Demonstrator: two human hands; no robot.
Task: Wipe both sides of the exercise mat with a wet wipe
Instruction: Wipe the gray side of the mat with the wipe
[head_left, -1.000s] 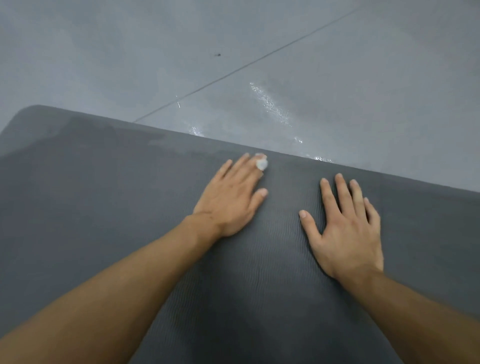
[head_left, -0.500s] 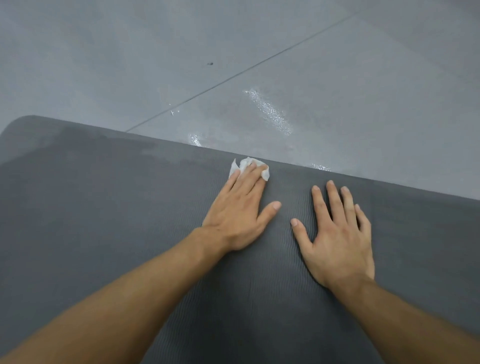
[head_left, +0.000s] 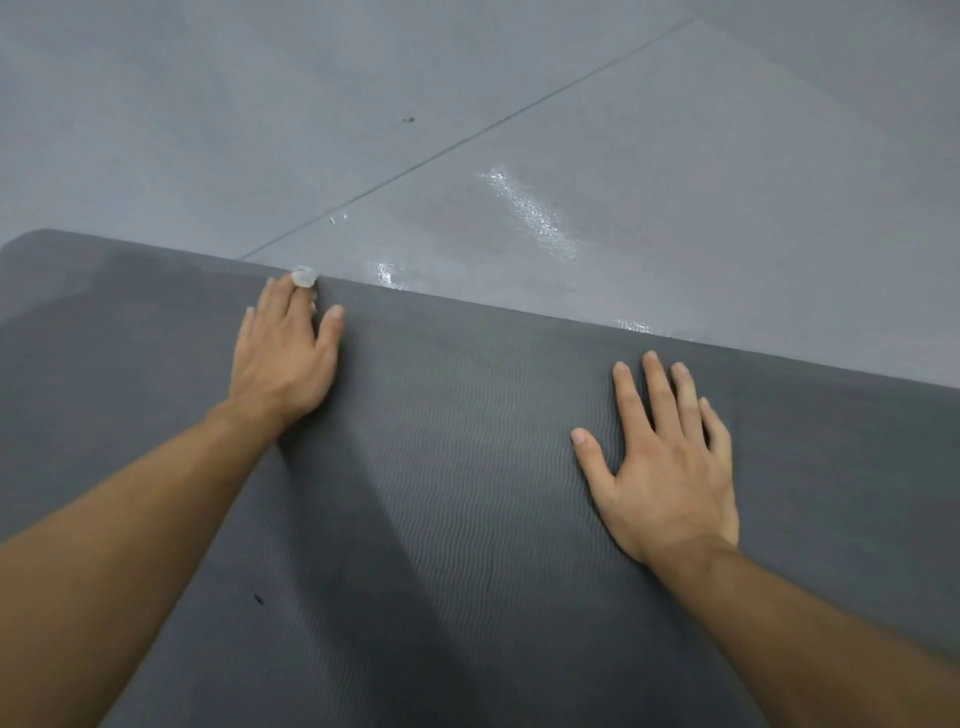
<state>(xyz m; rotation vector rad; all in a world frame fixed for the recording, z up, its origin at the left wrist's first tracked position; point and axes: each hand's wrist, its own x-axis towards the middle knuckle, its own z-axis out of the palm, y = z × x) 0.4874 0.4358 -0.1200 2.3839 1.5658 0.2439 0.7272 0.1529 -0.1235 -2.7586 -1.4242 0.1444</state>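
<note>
A dark grey ribbed exercise mat (head_left: 457, 467) lies flat on the floor and fills the lower part of the view. My left hand (head_left: 283, 353) lies on it near its far edge, fingers straight, pressing a small white wet wipe (head_left: 304, 276) against the mat; only a bit of the wipe shows past my fingertips. My right hand (head_left: 665, 462) rests flat on the mat to the right, fingers spread, holding nothing.
Beyond the mat's far edge is a grey floor (head_left: 675, 156) with a thin seam line and wet shiny streaks (head_left: 530, 213). The mat's rounded far left corner (head_left: 36, 239) is in view.
My left hand has slid the wipe leftward along the mat's far edge. The right hand has stayed flat on the mat, now farther from the left one.
</note>
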